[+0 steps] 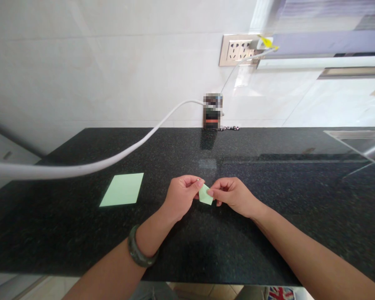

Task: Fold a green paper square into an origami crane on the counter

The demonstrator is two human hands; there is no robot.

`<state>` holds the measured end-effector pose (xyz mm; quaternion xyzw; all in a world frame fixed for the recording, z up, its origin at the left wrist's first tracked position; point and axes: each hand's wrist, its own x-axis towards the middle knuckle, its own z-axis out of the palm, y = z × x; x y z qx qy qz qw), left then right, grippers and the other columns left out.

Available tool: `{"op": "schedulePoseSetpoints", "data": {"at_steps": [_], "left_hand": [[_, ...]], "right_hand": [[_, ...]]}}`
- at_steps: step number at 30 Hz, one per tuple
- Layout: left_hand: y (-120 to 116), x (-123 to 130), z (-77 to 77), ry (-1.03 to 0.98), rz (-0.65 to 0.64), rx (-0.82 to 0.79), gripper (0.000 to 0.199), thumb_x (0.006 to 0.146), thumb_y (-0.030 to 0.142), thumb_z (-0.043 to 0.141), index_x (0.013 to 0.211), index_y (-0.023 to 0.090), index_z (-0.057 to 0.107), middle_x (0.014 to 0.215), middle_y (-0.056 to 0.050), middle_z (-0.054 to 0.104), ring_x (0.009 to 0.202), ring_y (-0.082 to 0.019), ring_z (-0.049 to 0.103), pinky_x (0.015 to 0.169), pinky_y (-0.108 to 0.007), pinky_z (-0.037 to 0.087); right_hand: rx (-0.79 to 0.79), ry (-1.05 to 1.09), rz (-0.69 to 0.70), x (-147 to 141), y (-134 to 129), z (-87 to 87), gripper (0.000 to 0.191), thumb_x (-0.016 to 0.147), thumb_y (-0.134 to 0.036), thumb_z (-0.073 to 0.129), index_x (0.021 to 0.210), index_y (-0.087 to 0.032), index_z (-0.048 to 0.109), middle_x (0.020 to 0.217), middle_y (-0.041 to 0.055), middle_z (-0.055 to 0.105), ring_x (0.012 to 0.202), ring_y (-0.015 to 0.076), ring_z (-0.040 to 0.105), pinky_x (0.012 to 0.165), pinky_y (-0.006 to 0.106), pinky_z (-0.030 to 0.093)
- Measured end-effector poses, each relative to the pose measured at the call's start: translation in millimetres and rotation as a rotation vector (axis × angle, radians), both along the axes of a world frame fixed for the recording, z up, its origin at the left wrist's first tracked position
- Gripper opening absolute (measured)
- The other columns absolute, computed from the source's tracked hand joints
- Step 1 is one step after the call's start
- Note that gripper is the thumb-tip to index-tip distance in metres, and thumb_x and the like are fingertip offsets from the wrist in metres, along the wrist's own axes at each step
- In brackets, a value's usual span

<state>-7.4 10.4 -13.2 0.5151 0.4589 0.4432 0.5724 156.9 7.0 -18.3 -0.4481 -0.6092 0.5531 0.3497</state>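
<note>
Between my two hands is a small folded piece of light green paper point(205, 196), held just above the dark counter. My left hand point(181, 195) pinches its upper left edge between thumb and fingers. On the other side, my right hand point(234, 195) grips the right edge, with the thumb lying on the paper's face. The fingers behind the paper are partly hidden. A flat light green sheet of paper point(123, 190) lies on the counter to the left of my left hand. A dark green bangle point(140, 248) circles my left wrist.
The dark speckled counter point(81, 233) meets a white tiled wall. A phone-like device point(212, 111), blurred out, leans on the wall. A white cable point(137, 143) sweeps leftward from it. A socket panel point(237, 50) is above, and a metal sink edge point(346, 139) at right.
</note>
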Motion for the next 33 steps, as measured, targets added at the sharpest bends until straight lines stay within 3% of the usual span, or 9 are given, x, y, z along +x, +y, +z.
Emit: {"op": "schedulePoseSetpoints", "data": {"at_steps": [7,12,18,24,30,33], "left_hand": [[0.7,-4.3,-5.9,0.333,0.042,0.237,0.027,0.076,0.039,0.051,0.076,0.015,0.063,0.062,-0.003,0.061,0.055,-0.013,0.054,0.052,-0.023,0.043],[1.1,-4.9,-5.2,0.371,0.058,0.280,0.026,0.077,0.038,0.051,0.075,0.015,0.062,0.063,-0.003,0.061,0.056,-0.013,0.053,0.052,-0.023,0.041],[-2.0,-1.7,-0.4,0.322,0.090,0.300,0.023,0.075,0.035,0.054,0.073,0.015,0.063,0.067,-0.003,0.064,0.061,-0.014,0.056,0.056,-0.024,0.043],[-0.4,-1.0,-2.0,0.172,0.086,0.219,0.022,0.073,0.035,0.056,0.071,0.014,0.062,0.064,-0.002,0.061,0.059,-0.012,0.054,0.056,-0.023,0.042],[-2.8,2.7,1.1,-0.133,-0.066,-0.010,0.024,0.065,0.028,0.066,0.082,0.016,0.055,0.065,0.003,0.055,0.057,-0.008,0.049,0.054,-0.020,0.038],[-5.9,5.7,2.0,-0.133,-0.112,-0.052,0.025,0.059,0.024,0.071,0.073,0.015,0.052,0.060,0.005,0.050,0.055,-0.007,0.046,0.052,-0.019,0.035]], "right_hand": [[-0.001,-0.023,-0.022,-4.4,-2.0,2.9,0.018,0.071,-0.031,0.060,0.064,-0.014,0.059,0.053,-0.0021,0.054,0.045,0.0065,0.048,0.044,0.019,0.038],[-0.064,0.036,0.012,-9.3,-4.2,2.2,0.025,0.071,-0.038,0.059,0.066,-0.014,0.057,0.058,-0.0018,0.054,0.044,0.0059,0.046,0.045,0.020,0.041],[0.028,-0.089,-0.030,-11.8,-4.0,-5.6,0.027,0.069,-0.038,0.062,0.062,-0.015,0.052,0.052,-0.0037,0.048,0.043,0.0059,0.043,0.041,0.018,0.035],[0.014,-0.083,-0.017,-12.9,-4.7,-0.6,0.022,0.073,-0.032,0.058,0.062,-0.015,0.052,0.052,-0.0036,0.048,0.042,0.0057,0.044,0.039,0.018,0.032],[0.036,-0.013,0.016,-11.9,-4.8,-2.6,0.019,0.074,-0.029,0.056,0.062,-0.015,0.051,0.050,-0.0042,0.046,0.042,0.0053,0.041,0.040,0.018,0.031],[0.068,-0.020,0.008,-12.0,-5.2,-4.8,0.017,0.074,-0.023,0.055,0.060,-0.015,0.048,0.049,-0.0044,0.045,0.043,0.0053,0.039,0.040,0.018,0.029]]}}
